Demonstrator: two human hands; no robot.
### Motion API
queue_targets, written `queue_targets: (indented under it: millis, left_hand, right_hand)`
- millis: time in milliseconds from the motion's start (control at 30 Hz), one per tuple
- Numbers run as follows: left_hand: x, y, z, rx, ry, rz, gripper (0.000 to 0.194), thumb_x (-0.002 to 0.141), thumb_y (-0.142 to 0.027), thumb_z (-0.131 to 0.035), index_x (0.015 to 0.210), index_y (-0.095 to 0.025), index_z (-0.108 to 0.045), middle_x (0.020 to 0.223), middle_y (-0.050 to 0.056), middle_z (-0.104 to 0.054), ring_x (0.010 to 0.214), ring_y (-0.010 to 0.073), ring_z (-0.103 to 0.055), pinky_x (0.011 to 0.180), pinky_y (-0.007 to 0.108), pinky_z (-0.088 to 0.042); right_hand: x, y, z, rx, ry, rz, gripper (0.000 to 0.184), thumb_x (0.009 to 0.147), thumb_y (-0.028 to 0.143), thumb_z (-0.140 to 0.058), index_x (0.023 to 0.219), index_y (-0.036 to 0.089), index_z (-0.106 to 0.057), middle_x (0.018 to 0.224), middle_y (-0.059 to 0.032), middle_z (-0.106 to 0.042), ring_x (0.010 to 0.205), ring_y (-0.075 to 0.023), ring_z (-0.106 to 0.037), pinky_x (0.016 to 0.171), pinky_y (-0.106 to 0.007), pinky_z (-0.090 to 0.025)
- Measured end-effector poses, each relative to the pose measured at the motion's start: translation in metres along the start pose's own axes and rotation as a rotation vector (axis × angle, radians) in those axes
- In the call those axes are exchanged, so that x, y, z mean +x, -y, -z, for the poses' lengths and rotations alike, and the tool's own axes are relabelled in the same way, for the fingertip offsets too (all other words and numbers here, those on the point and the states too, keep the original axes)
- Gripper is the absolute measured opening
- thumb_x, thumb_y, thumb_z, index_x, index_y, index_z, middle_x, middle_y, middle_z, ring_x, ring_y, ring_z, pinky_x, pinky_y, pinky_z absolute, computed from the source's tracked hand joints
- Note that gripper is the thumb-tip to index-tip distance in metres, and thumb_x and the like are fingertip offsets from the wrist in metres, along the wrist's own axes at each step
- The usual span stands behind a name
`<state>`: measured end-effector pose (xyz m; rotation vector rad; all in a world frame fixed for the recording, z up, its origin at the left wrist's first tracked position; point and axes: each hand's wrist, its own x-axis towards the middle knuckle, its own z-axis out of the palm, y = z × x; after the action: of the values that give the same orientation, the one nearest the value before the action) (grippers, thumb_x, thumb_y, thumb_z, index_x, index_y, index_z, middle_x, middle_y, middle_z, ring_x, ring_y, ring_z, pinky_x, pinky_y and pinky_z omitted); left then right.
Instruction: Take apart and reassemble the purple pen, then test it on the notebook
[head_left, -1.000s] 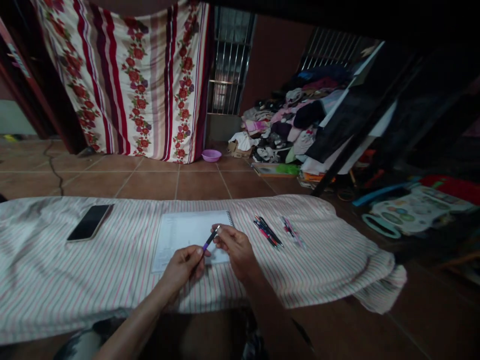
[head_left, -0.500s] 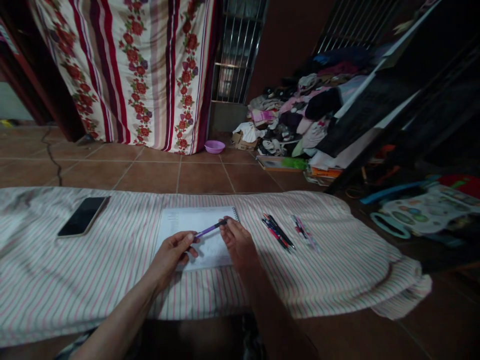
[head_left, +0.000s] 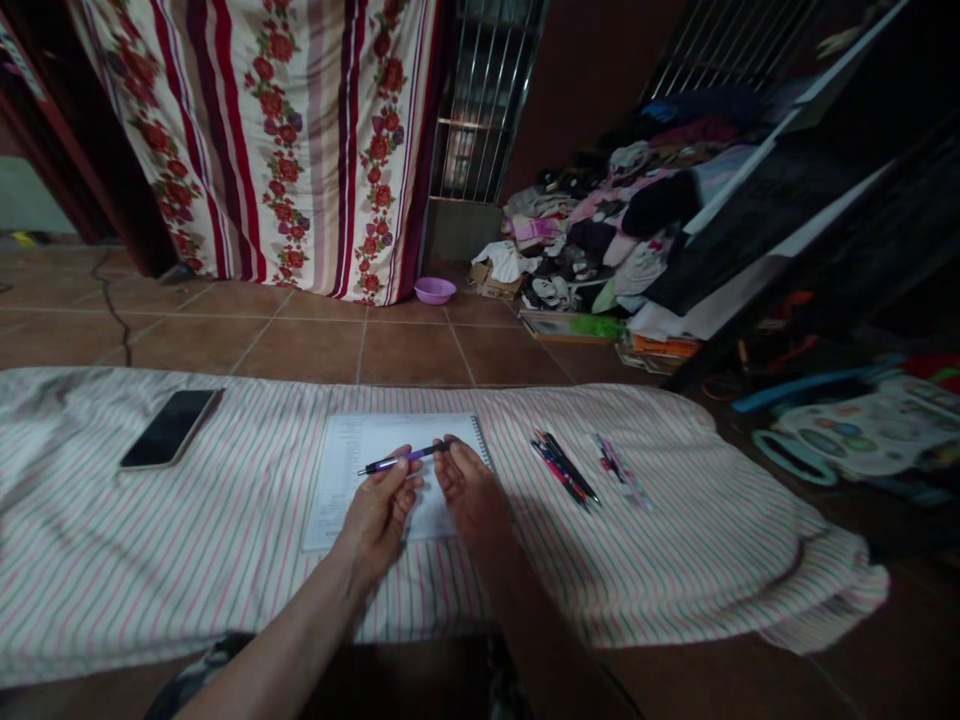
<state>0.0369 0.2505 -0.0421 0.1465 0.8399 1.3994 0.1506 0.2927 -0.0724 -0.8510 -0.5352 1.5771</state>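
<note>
A purple and black pen is held level between both hands, above a spiral notebook. My left hand pinches it near the middle, and its metal tip points left. My right hand grips the dark right end between thumb and fingers. Printed or written lines show along the notebook's left side, and its coil is on the right. Beside the notebook lies a bunch of several pens, with a smaller group of pinkish and clear pens farther right.
A striped cloth covers the low surface, with a dark-screened phone at the left. Beyond are a tiled floor, a purple basin, a floral curtain and a heap of clothes.
My left hand has slid rightward along the pen from its left end to its middle, baring the tip. My right hand stays at the other end. The view has shifted slightly.
</note>
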Motion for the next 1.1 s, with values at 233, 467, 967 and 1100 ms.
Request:
queue_targets:
  millis: [233,467,967,1100]
  left_hand:
    - [0.008,0.003,-0.003,-0.031,-0.002,-0.026,0.012,0.081,-0.001,-0.055,0.084,-0.009,-0.064,0.069,0.006,-0.069,0.052,0.0082,-0.064,0.045,0.011,-0.049]
    - [0.001,-0.007,0.0,0.003,-0.038,-0.017,0.012,0.079,0.001,-0.056,0.079,-0.008,-0.065,0.068,0.006,-0.07,0.057,0.0109,-0.068,0.044,0.011,-0.05]
    - [0.003,-0.016,0.009,-0.019,-0.056,-0.033,0.018,0.084,0.0,-0.049,0.077,-0.006,-0.065,0.067,0.008,-0.07,0.058,0.0128,-0.068,0.046,0.013,-0.054]
    - [0.002,-0.018,0.011,-0.023,-0.047,-0.038,0.019,0.084,0.0,-0.048,0.077,-0.005,-0.065,0.067,0.008,-0.07,0.059,0.013,-0.069,0.047,0.013,-0.054]
  right_hand:
    - [-0.002,-0.001,0.001,-0.052,0.019,0.009,0.023,0.07,0.031,-0.069,0.089,0.021,-0.064,0.093,-0.0029,-0.069,0.079,-0.0124,-0.066,0.071,-0.021,-0.054]
    - [-0.004,-0.001,-0.003,-0.069,-0.013,-0.009,0.024,0.065,0.028,-0.072,0.087,0.02,-0.066,0.087,-0.0023,-0.069,0.071,-0.0117,-0.064,0.064,-0.021,-0.054]
    - [-0.008,-0.003,-0.015,-0.043,0.058,-0.027,0.027,0.065,0.027,-0.071,0.09,0.019,-0.068,0.091,-0.0016,-0.068,0.066,-0.0071,-0.062,0.059,-0.015,-0.05]
    - [-0.009,-0.001,-0.018,-0.02,0.078,-0.046,0.03,0.063,0.025,-0.072,0.092,0.018,-0.067,0.089,-0.0019,-0.07,0.064,-0.0063,-0.062,0.057,-0.014,-0.049]
